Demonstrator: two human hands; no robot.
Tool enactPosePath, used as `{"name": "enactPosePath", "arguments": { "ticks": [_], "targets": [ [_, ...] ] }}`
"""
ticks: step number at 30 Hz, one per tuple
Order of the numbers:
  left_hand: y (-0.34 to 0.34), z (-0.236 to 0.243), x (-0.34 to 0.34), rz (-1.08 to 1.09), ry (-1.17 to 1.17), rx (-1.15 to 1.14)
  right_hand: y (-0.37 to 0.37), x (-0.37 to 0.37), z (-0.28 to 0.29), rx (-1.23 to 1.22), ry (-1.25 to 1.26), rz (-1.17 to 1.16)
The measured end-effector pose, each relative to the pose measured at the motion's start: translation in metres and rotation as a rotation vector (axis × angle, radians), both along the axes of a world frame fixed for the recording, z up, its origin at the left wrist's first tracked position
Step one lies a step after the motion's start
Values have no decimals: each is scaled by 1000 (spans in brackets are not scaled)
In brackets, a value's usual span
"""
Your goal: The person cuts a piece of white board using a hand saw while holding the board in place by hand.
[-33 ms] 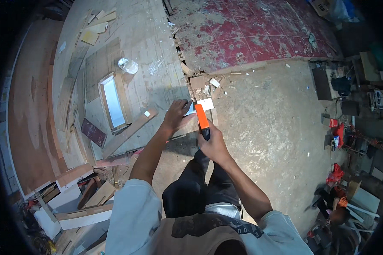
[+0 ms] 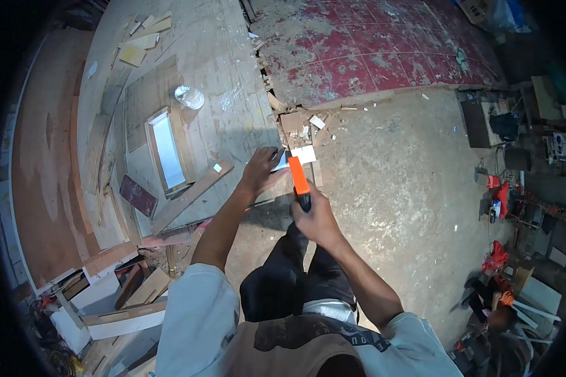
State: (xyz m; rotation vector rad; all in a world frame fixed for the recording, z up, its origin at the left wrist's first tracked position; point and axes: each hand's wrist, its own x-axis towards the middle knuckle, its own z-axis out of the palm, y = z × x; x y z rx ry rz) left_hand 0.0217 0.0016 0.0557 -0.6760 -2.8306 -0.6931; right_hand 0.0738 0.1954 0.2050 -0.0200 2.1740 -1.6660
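Observation:
My left hand [image 2: 258, 169] is closed at the edge of the wooden work surface [image 2: 226, 125], fingertips bent on a white piece of board [image 2: 303, 154]. Just to its right, my right hand [image 2: 316, 213] grips the black handle of an orange-and-black hand tool [image 2: 299, 174], whose orange part points away from me over the white piece. What kind of tool it is, and whether it touches the board, I cannot tell. The part of the piece under my left fingers is partly hidden.
A white-lined tray [image 2: 166, 151], a white tub [image 2: 190, 97] and loose planks [image 2: 192, 195] lie on the surface. Wood scraps [image 2: 305, 125] line its right edge; offcuts [image 2: 126, 295] pile at lower left. Concrete floor [image 2: 396, 207] is rightward, with what looks like a crouched person [image 2: 503, 295] among clutter.
The orange tool has shifted very slightly toward me in my right hand. My left hand is where it was.

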Motion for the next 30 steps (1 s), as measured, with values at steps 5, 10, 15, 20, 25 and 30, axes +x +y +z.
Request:
{"name": "enactPosePath", "arguments": {
  "ticks": [5,10,15,20,25,30],
  "targets": [
    [-12,-11,7,-116,36,-71,13,27,18,-46,-89,-47],
    [8,4,2,-82,-30,2,0,-16,-17,15,-111,-42],
    [-14,-8,11,27,-20,-50,-2,21,32,0,23,35],
    [3,-5,0,-56,10,-62,9,0,-1,31,-121,-29],
    [-6,-13,7,-18,60,-57,3,25,23,36,-108,-21],
    [-5,-13,2,-23,49,-23,16,40,32,8,-60,4]
  ]
}}
